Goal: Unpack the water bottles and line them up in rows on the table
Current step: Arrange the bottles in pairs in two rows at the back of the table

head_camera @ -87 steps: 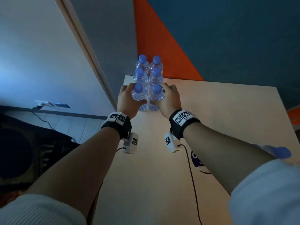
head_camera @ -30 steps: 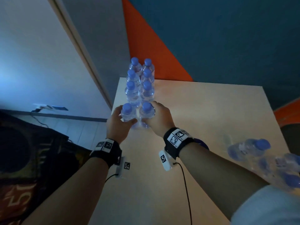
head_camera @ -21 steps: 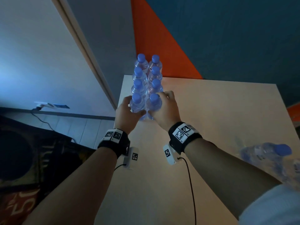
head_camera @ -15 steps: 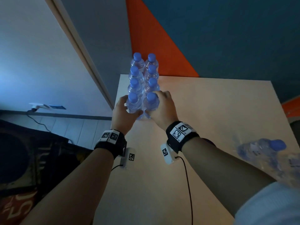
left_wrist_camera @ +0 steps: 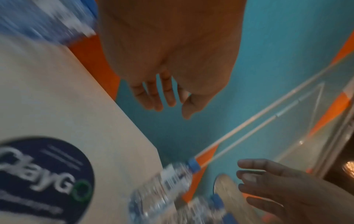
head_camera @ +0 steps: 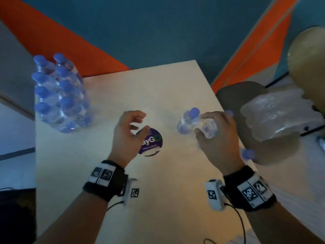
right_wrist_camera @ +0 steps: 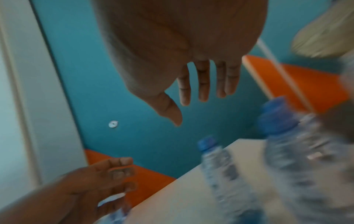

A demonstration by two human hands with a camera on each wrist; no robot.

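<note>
On the table's far left corner stand eight water bottles, blue-capped, upright, in two rows of four, touching one another. Near the right edge a ninth bottle leans under the right hand; the head view suggests the fingers curl about its lower body, yet the right wrist view shows the fingers straight and apart with nothing between them, so the grip cannot be confirmed. Two further blue caps show past that hand, one beyond the fingertips and one at the table edge; their bottles are largely hidden. The left hand hovers above the table, empty, fingers loosely bent and spread. Beneath it lies one round dark sticker, white lettering reading "ClayGo" in the left wrist view, its smaller line too blurred to read. One bundle of crumpled clear plastic wrap rests on a chair to the right. The bottle labels are illegible.
</note>
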